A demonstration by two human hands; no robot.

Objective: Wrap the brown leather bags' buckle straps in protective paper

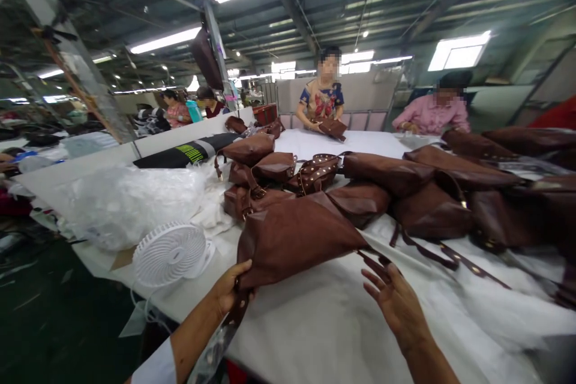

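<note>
A brown leather bag [301,237] is held up above the front of the white-covered table. My left hand [231,288] is closed on its lower left corner, where a studded strap [237,312] hangs down beside clear plastic. At the bag's right end, a thin strap runs to my right hand [391,294]; the strap passes by the thumb, while the other fingers are spread. Behind the bag lies a heap of similar brown bags [389,174], some with gold studs.
On the left are a white fan [173,254], a pile of clear plastic [130,201] and a dark roll [186,150] with green lettering. Across the white table [351,312], one person handles a brown bag [332,128]; another, in pink, sits at the right.
</note>
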